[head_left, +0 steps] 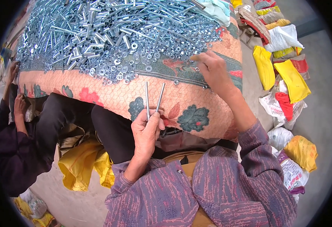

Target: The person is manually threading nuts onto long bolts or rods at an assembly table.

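Two slim metal rods (147,99) stand upright and slightly apart in my left hand (146,130), their lower ends pinched between thumb and fingers. My right hand (214,72) reaches over the front right part of the pile, fingers curled and fingertips drawn together. A small shiny metal piece shows at those fingertips; whether it is held, I cannot tell. Loose nuts (176,82) and flat washers (148,68) lie around that hand on the cloth. Behind them spreads a large heap of metal sleeves (109,39), rods and small rings.
A peach floral quilted cloth (113,89) covers the table. At the left, another person's hand (20,104) hangs by the table edge, their other hand (13,72) at its corner. Yellow sacks (293,81) and white bags (283,38) line the floor at right; a yellow sack (79,164) lies below.
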The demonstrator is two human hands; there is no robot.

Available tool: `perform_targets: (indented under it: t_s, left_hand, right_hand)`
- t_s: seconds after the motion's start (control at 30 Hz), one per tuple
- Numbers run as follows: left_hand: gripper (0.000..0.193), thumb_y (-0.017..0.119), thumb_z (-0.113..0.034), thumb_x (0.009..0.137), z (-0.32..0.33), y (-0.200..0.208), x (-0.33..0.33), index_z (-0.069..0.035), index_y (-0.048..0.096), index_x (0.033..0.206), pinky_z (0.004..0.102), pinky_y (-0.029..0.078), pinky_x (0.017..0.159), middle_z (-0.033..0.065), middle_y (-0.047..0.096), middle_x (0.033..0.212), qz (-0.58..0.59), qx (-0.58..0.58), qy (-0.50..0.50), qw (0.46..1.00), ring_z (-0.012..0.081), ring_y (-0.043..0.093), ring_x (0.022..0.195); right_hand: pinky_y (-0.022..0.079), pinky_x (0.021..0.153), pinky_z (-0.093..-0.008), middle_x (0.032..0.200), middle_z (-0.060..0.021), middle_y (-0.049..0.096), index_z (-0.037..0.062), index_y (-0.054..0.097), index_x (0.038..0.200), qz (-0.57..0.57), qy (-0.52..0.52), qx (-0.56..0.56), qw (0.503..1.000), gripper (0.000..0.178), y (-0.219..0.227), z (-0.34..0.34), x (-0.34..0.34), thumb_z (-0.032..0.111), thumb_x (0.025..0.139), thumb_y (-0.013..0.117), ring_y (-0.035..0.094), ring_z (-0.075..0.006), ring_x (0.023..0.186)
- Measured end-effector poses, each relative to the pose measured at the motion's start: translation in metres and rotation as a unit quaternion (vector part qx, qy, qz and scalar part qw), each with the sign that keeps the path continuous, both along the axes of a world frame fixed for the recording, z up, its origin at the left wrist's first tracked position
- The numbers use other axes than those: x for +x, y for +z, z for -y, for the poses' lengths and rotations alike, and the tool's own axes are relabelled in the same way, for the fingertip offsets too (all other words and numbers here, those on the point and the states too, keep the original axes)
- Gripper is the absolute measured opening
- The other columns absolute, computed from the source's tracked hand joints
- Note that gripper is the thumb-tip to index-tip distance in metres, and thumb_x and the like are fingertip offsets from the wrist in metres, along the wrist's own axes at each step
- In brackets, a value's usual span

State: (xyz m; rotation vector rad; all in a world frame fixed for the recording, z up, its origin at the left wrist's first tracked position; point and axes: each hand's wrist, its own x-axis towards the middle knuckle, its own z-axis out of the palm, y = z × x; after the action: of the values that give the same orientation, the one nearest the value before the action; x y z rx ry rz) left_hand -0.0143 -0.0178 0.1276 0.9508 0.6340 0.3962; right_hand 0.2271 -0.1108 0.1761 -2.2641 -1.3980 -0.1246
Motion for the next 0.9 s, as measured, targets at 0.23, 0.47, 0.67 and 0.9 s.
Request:
perform_targets:
  t_s: [0.23,0.47,0.67,0.9]
  left_hand:
    - [0.016,0.054,-0.013,0.095,0.000,0.000,0.000,0.001,0.062,0.098,0.0172,0.022,0.041,-0.0010,0.056,0.062,-0.017,-0.015,-0.018,1.000,-0.0005,0.032,0.044]
    - [0.016,0.054,-0.014,0.096,0.001,0.000,0.003,-0.001,0.062,0.098,0.0174,0.022,0.040,-0.0011,0.056,0.062,-0.017,-0.011,-0.031,0.999,-0.0003,0.033,0.044]
    - [0.015,0.054,-0.014,0.096,0.005,-0.001,0.002,-0.001,0.062,0.097,0.0174,0.022,0.040,-0.0012,0.056,0.062,-0.012,-0.011,-0.034,0.999,-0.0002,0.033,0.044]
    - [0.014,0.055,-0.013,0.095,0.005,0.003,0.002,-0.001,0.062,0.097,0.0171,0.024,0.042,-0.0016,0.056,0.063,-0.012,-0.003,-0.053,0.999,-0.0002,0.035,0.045]
  right_hand:
    - [0.049,0.065,-0.0353,0.082,-0.0118,0.058,0.0043,0.069,0.091,-0.044,0.033,0.016,0.998,0.013,-0.002,0.011,0.005,0.003,0.082,0.059,0.061,-0.0283,0.077]
    - [0.043,0.060,-0.0273,0.074,-0.0064,0.054,0.0032,0.070,0.091,-0.239,-0.016,0.100,0.966,0.014,0.004,0.020,-0.003,0.003,0.080,0.062,0.054,-0.0137,0.066]
    - [0.048,0.061,-0.0316,0.079,-0.0087,0.056,0.0047,0.067,0.090,-0.123,0.029,0.036,0.991,0.011,-0.014,0.008,-0.040,0.006,0.080,0.063,0.059,-0.0219,0.070]
    - [0.050,0.065,-0.0377,0.083,-0.0098,0.053,0.0065,0.059,0.085,0.068,0.044,-0.020,0.997,0.009,-0.017,-0.003,-0.051,0.006,0.077,0.064,0.060,-0.0286,0.079]
